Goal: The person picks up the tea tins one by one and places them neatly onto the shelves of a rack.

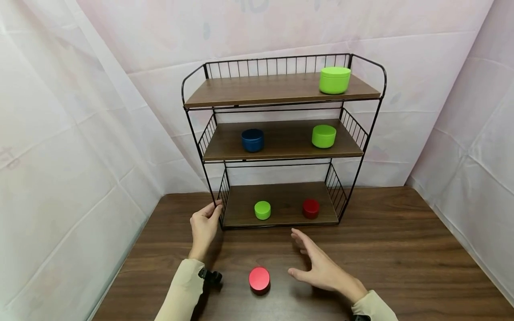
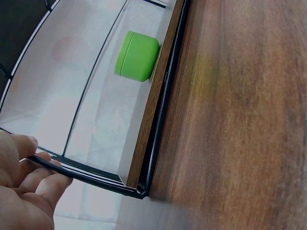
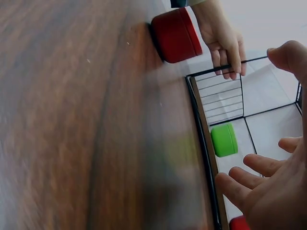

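My left hand (image 1: 205,227) pinches the front left post of a black wire shelf rack (image 1: 207,180), low down. In the left wrist view the thumb and curled fingers of the left hand (image 2: 29,184) lie around the black metal post. Over the table in front of the rack hangs my right hand (image 1: 319,265), fingers spread and holding nothing. A red round tin (image 1: 259,279) stands on the table between the two hands. On the bottom shelf (image 1: 283,216) sit a small green tin (image 1: 263,210) and a dark red tin (image 1: 311,208).
A blue tin (image 1: 252,140) and a green tin (image 1: 323,136) stand on the middle shelf (image 1: 287,147). A larger green tin (image 1: 334,80) sits at the right of the top shelf (image 1: 257,91). Pale cloth (image 1: 120,111) hangs behind and beside the wooden table (image 1: 401,258).
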### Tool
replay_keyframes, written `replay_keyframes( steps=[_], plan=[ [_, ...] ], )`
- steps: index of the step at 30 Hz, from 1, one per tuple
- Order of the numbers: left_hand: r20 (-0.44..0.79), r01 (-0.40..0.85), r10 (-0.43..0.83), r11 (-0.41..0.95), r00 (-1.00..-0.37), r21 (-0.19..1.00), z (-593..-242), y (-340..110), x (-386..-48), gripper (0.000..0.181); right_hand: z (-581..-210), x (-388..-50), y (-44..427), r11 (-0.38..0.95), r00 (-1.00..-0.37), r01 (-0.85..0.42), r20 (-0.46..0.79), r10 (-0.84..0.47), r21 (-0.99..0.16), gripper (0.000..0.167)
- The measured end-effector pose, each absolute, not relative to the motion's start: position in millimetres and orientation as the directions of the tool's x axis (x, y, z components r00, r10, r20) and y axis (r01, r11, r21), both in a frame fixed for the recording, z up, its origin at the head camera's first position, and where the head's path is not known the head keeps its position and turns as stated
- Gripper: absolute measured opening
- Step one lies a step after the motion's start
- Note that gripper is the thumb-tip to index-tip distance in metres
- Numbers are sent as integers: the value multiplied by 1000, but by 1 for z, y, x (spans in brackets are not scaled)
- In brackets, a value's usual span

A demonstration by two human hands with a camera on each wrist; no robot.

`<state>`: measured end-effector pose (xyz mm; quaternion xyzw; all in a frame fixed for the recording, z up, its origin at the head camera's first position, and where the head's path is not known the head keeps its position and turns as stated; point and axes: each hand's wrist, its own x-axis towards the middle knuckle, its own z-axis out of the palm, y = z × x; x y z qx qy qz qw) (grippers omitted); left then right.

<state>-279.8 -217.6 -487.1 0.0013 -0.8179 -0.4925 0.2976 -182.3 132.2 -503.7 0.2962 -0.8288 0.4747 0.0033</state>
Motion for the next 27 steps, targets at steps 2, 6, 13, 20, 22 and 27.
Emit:
replay_keyframes(
  steps=[2,6,13,20,22,27],
  plan=[
    [476,284,-300,507,-827,813,-487,-218,-279,14,-506,-181,129,367,-824,-482,268,-500,-796,96],
    [474,286,-299,502,-828,816,-487,-217,-279,14,-509,-180,122,351,-821,-448,223,-525,-822,97],
    [478,289,-301,501,-825,816,-488,-217,-278,14,-513,-180,112,313,-818,-427,216,-533,-848,95],
    [479,291,-302,500,-824,816,-488,-216,-279,15,-520,-182,102,277,-803,-402,190,-565,-873,93],
    [481,291,-303,502,-823,815,-489,-216,-279,14,-521,-182,100,273,-800,-397,184,-572,-876,92],
    [495,305,-306,501,-813,810,-489,-217,-280,15,-520,-182,93,245,-787,-378,170,-593,-893,92]
  ],
)
